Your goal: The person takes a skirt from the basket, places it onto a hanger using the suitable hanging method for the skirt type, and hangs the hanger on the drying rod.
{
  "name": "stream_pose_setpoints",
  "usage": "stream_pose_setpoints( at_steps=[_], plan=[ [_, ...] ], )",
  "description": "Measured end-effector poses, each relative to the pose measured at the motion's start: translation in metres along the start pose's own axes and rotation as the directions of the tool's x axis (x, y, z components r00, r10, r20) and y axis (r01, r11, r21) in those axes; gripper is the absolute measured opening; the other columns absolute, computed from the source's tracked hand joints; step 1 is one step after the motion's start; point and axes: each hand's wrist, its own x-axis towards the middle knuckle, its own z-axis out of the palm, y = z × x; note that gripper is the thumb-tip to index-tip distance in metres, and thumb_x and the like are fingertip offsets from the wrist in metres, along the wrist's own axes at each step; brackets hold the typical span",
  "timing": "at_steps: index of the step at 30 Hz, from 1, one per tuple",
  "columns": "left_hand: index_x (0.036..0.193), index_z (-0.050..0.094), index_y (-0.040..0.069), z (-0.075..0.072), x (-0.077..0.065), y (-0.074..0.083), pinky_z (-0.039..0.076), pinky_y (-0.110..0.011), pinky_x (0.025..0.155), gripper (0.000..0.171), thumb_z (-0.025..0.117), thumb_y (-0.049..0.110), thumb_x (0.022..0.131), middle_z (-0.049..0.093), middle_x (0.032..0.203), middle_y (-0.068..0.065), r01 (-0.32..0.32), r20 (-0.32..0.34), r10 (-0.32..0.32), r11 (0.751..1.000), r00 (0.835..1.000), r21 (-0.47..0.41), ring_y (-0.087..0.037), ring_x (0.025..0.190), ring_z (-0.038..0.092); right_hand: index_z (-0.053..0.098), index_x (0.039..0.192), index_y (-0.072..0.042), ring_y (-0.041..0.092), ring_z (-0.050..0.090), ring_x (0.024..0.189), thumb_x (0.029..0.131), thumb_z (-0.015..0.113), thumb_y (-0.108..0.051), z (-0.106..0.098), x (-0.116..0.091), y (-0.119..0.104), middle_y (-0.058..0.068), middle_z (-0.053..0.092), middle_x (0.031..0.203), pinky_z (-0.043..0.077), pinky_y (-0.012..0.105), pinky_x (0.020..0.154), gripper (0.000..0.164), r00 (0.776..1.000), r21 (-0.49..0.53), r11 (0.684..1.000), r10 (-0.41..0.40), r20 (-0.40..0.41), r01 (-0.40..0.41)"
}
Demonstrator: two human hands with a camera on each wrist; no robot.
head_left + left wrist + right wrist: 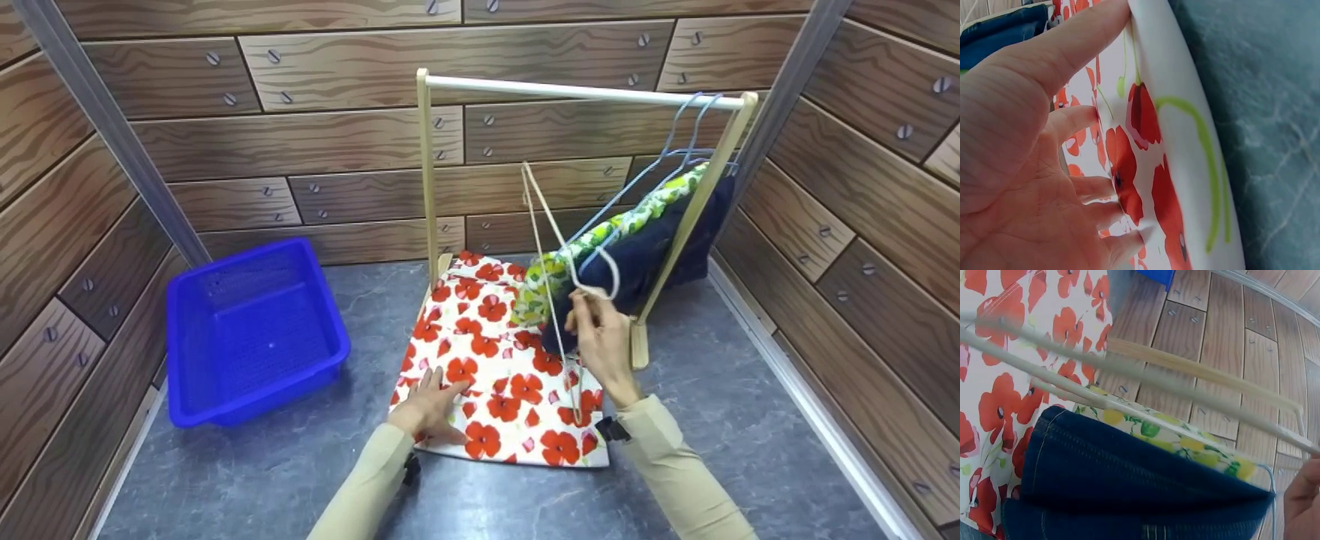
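Note:
A white cloth with red poppies (504, 409) lies folded flat on the grey floor. My left hand (431, 411) rests on its left front part, fingers spread and straight; the left wrist view shows the fingertips touching the printed fabric (1123, 169). Above the cloth's right side, my right hand (600, 330) pinches a white hanger (553, 217) near its hook. The hanger stands on edge, tilted, with nothing on it. In the right wrist view its bars (1145, 374) cross in front of dark blue jeans (1123, 472), and only part of the right hand (1303, 500) shows.
A wooden rack with a white rail (585, 90) stands behind the cloth. At its right end, blue hangers (679, 154) carry a lemon-print cloth (637, 229) and dark jeans (652, 255). To the left sits a blue plastic basket (180, 352). Wood-patterned walls (360, 142) enclose the floor.

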Motion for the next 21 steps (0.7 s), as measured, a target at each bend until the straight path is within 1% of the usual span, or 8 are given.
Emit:
stream_pose_setpoints(
  at_steps=[4,7,10,12,14,16,18,21],
  plan=[
    [0.152,0.035,0.034,0.0,0.0,0.0,0.015,-0.061,0.119,0.096,0.086,0.043,0.071,0.005,0.164,-0.018,0.014,0.008,-0.014,1.0,1.0,-0.013,-0.037,0.152,0.001,0.063,0.095,0.003,0.016,0.055,0.039,0.099,0.054,-0.001,0.007,-0.006,0.017,0.012,0.062,0.058,0.043,0.02,0.036,0.011,0.995,0.033,0.998,0.048,0.087,-0.051],
    [0.152,0.035,0.034,0.0,0.0,0.0,0.015,-0.061,0.118,0.096,0.086,0.042,0.071,0.005,0.164,-0.017,0.015,0.003,-0.015,1.0,1.0,-0.02,-0.037,0.152,0.001,0.062,0.093,-0.002,0.012,0.056,0.035,0.101,0.052,-0.011,0.011,-0.009,0.023,0.007,0.064,0.061,0.044,0.023,0.033,0.016,0.987,0.03,0.995,0.09,0.13,-0.095],
    [0.151,0.035,0.035,0.0,0.0,-0.001,0.015,-0.062,0.118,0.097,0.087,0.041,0.07,0.005,0.165,-0.017,0.014,-0.001,-0.014,0.999,1.0,-0.029,-0.037,0.152,0.001,0.06,0.092,-0.006,0.007,0.058,0.039,0.104,0.048,-0.017,0.014,-0.01,0.022,0.001,0.064,0.061,0.047,0.022,0.037,0.02,0.986,-0.068,0.993,0.102,0.135,-0.094],
    [0.151,0.035,0.036,0.0,0.0,-0.001,0.015,-0.063,0.117,0.097,0.087,0.041,0.07,0.005,0.165,-0.016,0.017,0.0,-0.017,0.999,1.0,-0.034,-0.037,0.152,0.001,0.058,0.092,-0.008,0.007,0.059,0.041,0.105,0.045,-0.02,0.016,-0.011,0.019,0.001,0.063,0.062,0.048,0.022,0.039,0.022,0.979,-0.099,0.987,0.141,0.149,-0.127],
    [0.151,0.035,0.036,0.0,0.0,-0.001,0.016,-0.064,0.117,0.096,0.087,0.041,0.07,0.005,0.165,-0.016,0.019,0.005,-0.019,0.999,1.0,-0.039,-0.037,0.152,0.001,0.055,0.091,-0.01,0.012,0.06,0.044,0.106,0.042,-0.023,0.018,-0.012,0.017,0.003,0.062,0.062,0.05,0.025,0.04,0.023,0.967,-0.11,0.978,0.195,0.163,-0.178],
    [0.151,0.035,0.037,0.0,0.0,-0.001,0.015,-0.064,0.117,0.096,0.087,0.041,0.07,0.004,0.165,-0.015,0.024,0.01,-0.023,0.999,1.0,-0.042,-0.037,0.152,0.0,0.052,0.091,-0.009,0.019,0.062,0.046,0.106,0.039,-0.025,0.02,-0.011,0.017,0.008,0.061,0.063,0.052,0.029,0.041,0.026,0.95,-0.08,0.967,0.252,0.184,-0.241],
    [0.151,0.035,0.036,0.0,0.0,-0.001,0.015,-0.063,0.117,0.096,0.087,0.041,0.07,0.004,0.165,-0.015,0.022,0.011,-0.021,0.999,1.0,-0.044,-0.037,0.152,0.0,0.051,0.092,-0.008,0.025,0.063,0.047,0.107,0.036,-0.029,0.021,-0.009,0.019,0.013,0.06,0.064,0.053,0.032,0.041,0.03,0.93,-0.05,0.949,0.316,0.189,-0.313],
    [0.151,0.036,0.034,0.0,-0.001,-0.001,0.014,-0.061,0.119,0.096,0.087,0.041,0.071,0.005,0.165,-0.017,0.006,0.006,-0.006,0.999,1.0,-0.037,-0.037,0.152,0.001,0.05,0.094,-0.008,0.028,0.064,0.05,0.107,0.03,-0.04,0.019,-0.004,0.025,0.015,0.059,0.066,0.055,0.034,0.043,0.04,0.899,-0.064,0.917,0.398,0.181,-0.393]
  ],
)
